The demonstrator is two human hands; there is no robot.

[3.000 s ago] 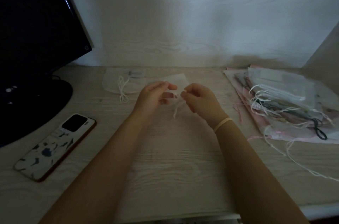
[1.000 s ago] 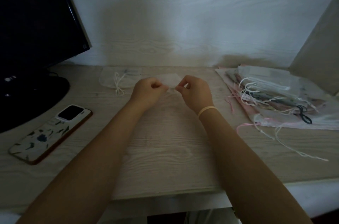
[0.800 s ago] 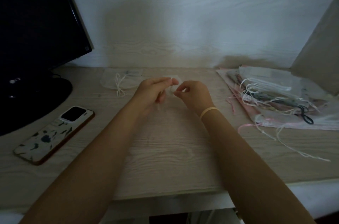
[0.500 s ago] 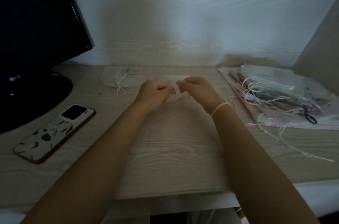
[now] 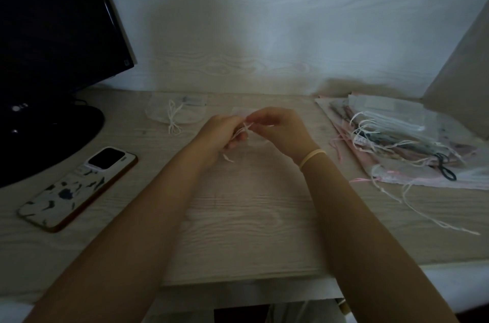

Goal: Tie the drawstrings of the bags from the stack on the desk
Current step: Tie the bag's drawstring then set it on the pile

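**Mid-desk, knotting the strings on one sheer bag**

Over the middle of the desk (image 5: 246, 216) both my hands sit close together, working white strings (image 5: 242, 129). Left hand (image 5: 221, 134) has its fingers curled round the strands, and right hand (image 5: 277, 126) pinches them from the other side. The bag (image 5: 242, 110) itself is see-through and mostly hidden behind my knuckles, so I can't tell how closed its mouth is. A loose end hangs below my left palm.

Tips for this step, as I judge it: keep both strands taut and even, cinch the knot snug against the bag's mouth, and pull slow, since thin cord probably slips.

One tied bag (image 5: 176, 113) lies far left; the stack (image 5: 402, 137) waits at right, well apart.
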